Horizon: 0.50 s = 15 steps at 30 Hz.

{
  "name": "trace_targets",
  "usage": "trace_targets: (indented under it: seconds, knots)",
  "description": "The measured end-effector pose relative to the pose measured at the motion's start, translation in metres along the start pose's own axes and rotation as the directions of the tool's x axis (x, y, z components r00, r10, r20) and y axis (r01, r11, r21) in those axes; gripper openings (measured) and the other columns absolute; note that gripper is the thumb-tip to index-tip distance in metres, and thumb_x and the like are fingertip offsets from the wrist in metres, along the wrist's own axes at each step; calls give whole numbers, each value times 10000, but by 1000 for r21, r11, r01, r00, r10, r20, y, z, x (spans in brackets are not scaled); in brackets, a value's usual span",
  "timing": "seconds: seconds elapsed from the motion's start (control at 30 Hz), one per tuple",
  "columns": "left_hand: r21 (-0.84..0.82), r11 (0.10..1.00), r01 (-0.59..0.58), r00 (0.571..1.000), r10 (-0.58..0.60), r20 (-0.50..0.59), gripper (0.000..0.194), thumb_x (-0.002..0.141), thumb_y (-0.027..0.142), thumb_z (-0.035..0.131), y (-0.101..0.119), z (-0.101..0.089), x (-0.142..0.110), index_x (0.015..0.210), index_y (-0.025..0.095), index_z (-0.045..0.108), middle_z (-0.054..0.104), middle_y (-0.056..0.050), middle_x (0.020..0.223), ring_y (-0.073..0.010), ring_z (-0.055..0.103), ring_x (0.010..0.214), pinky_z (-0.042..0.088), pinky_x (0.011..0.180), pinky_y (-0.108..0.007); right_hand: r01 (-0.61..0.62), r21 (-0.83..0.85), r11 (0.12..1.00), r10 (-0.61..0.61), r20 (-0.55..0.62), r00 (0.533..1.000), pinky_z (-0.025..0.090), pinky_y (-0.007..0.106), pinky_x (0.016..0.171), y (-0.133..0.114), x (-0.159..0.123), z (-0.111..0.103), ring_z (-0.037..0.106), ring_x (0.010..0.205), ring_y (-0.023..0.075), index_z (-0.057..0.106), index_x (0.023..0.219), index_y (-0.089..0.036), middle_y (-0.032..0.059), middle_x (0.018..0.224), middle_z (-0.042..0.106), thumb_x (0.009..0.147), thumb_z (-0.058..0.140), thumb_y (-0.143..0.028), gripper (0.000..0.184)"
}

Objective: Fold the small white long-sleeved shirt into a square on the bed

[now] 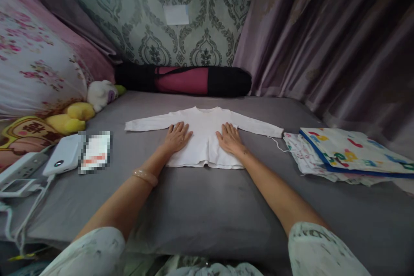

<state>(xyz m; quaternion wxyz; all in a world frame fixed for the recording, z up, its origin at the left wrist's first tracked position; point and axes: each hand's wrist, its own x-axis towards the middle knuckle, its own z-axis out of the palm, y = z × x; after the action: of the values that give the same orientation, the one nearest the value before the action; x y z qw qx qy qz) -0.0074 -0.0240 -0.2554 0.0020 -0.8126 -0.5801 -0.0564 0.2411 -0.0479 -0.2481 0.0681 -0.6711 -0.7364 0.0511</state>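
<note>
A small white long-sleeved shirt (204, 127) lies spread flat on the grey bed sheet (200, 207), sleeves stretched out to both sides. My left hand (177, 136) rests flat on the shirt's left half, fingers stretched out. My right hand (229, 137) lies flat on its right half, fingers also spread. Neither hand holds anything. A pale bangle (145, 177) sits on my left wrist.
Folded patterned cloths (343, 152) lie at the right. A white power bank (63, 155), a power strip (19, 168) with cables and a blurred card (95, 152) sit at the left, beside plush toys (80, 112). A black and pink roll bag (184, 79) lies along the wall.
</note>
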Motion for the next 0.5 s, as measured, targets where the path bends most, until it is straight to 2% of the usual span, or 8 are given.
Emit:
trace_targets:
  seconds: [0.1, 0.2, 0.33, 0.43, 0.5]
  knots:
    - [-20, 999, -30, 999, 30, 43, 605, 991, 481, 197, -7, -3, -1, 1480, 145, 316, 280, -153, 1562, -258, 203, 1452, 98, 1161, -493, 11, -7, 1000, -11, -14, 1000, 95, 413, 1167, 7, 1, 1, 166, 1450, 302, 282, 1488, -27, 206, 1565, 222, 992, 215, -480, 675]
    - [7, 1000, -29, 999, 28, 39, 599, 992, 471, 204, -3, -11, -2, 1469, 131, 329, 274, -168, 1561, -273, 195, 1453, 87, 1158, -515, 15, -6, 1000, -15, -14, 1000, 103, 416, 1167, 6, 1, -3, 172, 1450, 292, 290, 1486, -42, 203, 1563, 232, 992, 220, -476, 661]
    - [65, 996, -58, 998, 58, -3, 582, 989, 425, 266, 21, -24, -16, 1465, 96, 329, 260, -194, 1560, -295, 163, 1461, 23, 1157, -541, 92, 1, 996, -92, 30, 995, 66, 475, 1168, -5, -14, -11, 131, 1462, 292, 287, 1498, -90, 183, 1581, 189, 994, 237, -449, 621]
    - [1, 988, -152, 988, 152, 23, 596, 990, 452, 256, 44, -26, -37, 1486, 125, 295, 258, -161, 1568, -264, 160, 1466, 24, 1169, -505, 243, 28, 970, -244, 39, 969, 42, 486, 1170, -20, -38, -13, 89, 1471, 275, 278, 1510, -139, 151, 1596, 154, 996, 233, -439, 597]
    - [-69, 974, -217, 972, 222, 77, 611, 993, 473, 220, 56, -23, -50, 1500, 136, 268, 243, -147, 1576, -256, 145, 1470, 35, 1172, -492, 308, 55, 950, -311, 60, 949, 57, 476, 1172, -29, -54, -11, 95, 1472, 265, 274, 1514, -156, 138, 1598, 155, 998, 214, -422, 584]
